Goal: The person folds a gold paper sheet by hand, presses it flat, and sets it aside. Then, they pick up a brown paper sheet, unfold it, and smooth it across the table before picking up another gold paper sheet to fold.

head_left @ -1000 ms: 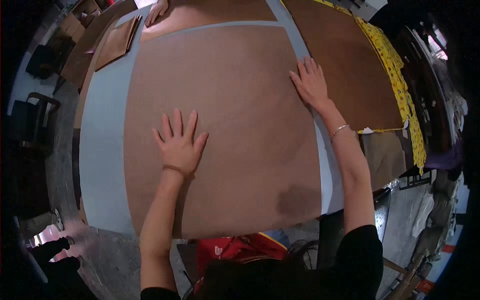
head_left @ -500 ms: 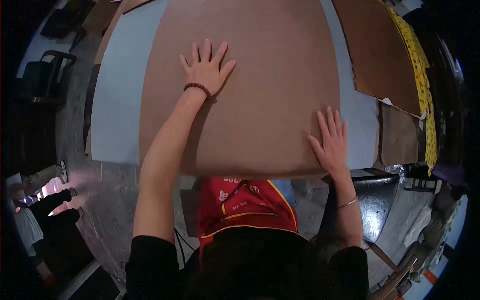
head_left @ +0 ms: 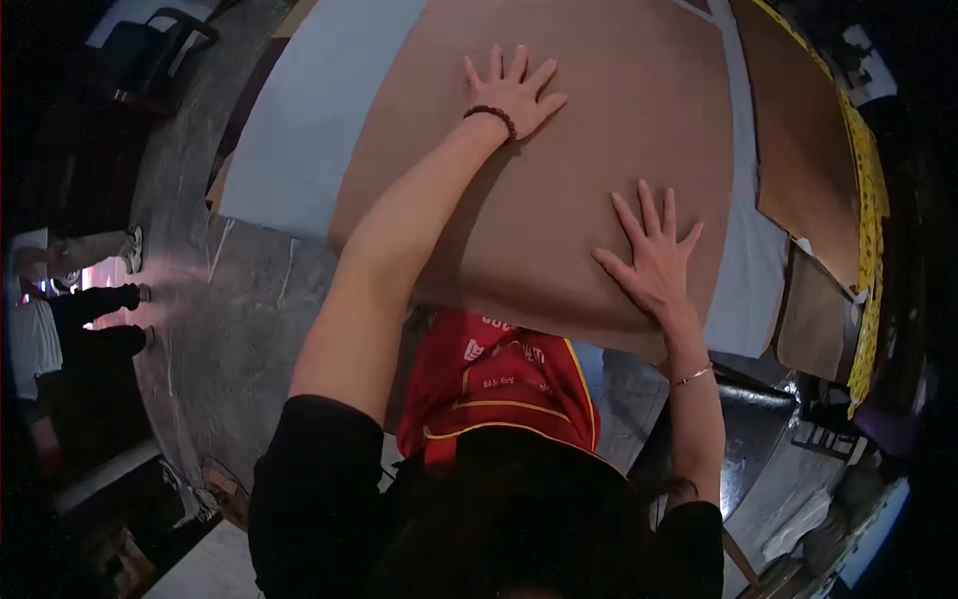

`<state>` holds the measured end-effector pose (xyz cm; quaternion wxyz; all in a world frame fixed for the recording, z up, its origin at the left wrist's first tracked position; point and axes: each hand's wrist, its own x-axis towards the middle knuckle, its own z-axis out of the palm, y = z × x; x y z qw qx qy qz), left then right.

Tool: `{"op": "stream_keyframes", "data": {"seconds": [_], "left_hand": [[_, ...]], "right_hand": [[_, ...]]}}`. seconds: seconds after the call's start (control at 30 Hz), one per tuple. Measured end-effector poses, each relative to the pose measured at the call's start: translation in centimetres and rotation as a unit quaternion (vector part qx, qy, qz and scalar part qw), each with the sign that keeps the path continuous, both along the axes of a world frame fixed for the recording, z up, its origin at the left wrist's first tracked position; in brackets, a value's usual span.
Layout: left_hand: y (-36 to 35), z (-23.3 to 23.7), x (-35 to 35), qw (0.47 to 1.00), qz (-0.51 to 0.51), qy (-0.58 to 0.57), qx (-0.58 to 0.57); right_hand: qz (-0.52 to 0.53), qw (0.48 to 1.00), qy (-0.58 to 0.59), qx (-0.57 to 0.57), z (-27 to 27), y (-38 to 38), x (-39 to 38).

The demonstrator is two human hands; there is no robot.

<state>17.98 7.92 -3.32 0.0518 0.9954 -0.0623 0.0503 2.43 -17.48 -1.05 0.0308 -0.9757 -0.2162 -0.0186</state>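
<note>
Big brown sheet lies flat on bench, its near edge along bench's near edge at my waist. Sheet runs away from me; far end is out of frame, so can't tell long axis. My left hand is pressed flat mid-sheet, fingers spread, gripping nothing. My right hand is flat, spread, near sheet's near right corner. Second brown sheet lies toward bench's right edge.

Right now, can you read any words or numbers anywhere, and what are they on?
Red apron: white print, too blurred to read.
Brown sheet: no writing.
Yellow patterned cloth: marks too small to read.
</note>
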Motion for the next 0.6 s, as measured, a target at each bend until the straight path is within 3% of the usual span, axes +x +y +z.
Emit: {"op": "stream_keyframes", "data": {"seconds": [0.1, 0.23, 0.3, 0.37, 0.47, 0.53, 0.6], "left_hand": [[0.1, 0.5, 0.0, 0.998, -0.004, 0.045, -0.038], [-3.4, 0.0, -3.1, 0.995, 0.051, -0.075, -0.033], [-7.4, 0.3, -8.7, 0.988, -0.049, -0.017, -0.149], [-8.6, 1.1, -13.7, 0.984, -0.099, 0.052, -0.136], [-2.8, -1.2, -16.8, 0.992, -0.045, -0.042, -0.112], [5.3, -0.8, -19.1, 0.993, 0.089, -0.072, -0.031], [13.9, -1.5, -21.4, 0.959, 0.217, -0.180, 0.013]], "right_hand": [[0.020, 1.000, -0.017, -0.004, -0.6, -0.2, 0.4], [0.008, 1.000, 0.004, -0.019, -0.5, 0.1, 0.4], [-0.016, 1.000, 0.015, -0.016, -1.0, -0.1, 0.4], [-0.011, 0.999, 0.017, -0.039, -1.2, 0.0, 0.7], [-0.016, 0.999, -0.003, -0.046, -1.5, -0.3, 0.7], [-0.011, 0.999, -0.002, -0.044, -1.3, -0.1, 0.6], [-0.011, 0.999, -0.006, -0.041, -1.1, 0.0, 0.5]]}}
